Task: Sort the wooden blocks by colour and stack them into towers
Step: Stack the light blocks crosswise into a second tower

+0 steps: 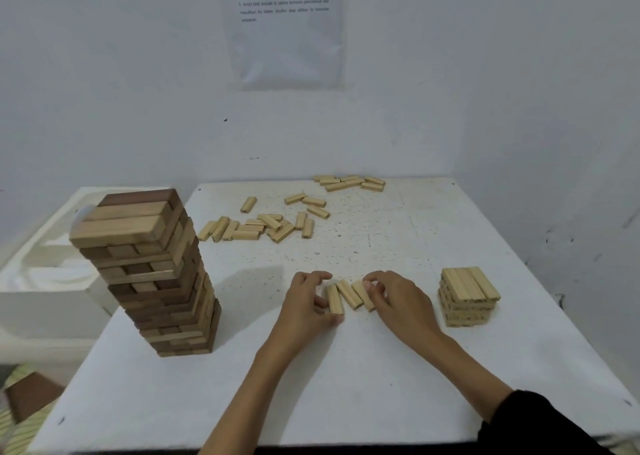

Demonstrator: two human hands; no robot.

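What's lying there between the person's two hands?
In the head view, three light blocks lie side by side on the table. The left hand grips the leftmost one, and the right hand curls its fingers on the rightmost.

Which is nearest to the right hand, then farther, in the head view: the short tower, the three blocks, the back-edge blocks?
1. The three blocks, touching the right hand.
2. The short tower, to its right.
3. The back-edge blocks, far across the table.

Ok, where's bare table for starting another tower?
Bare: the near table strip, and the right side behind the short light stack. Crowded: scattered blocks far centre, tall tower at left; left hand and right hand grip three light blocks.
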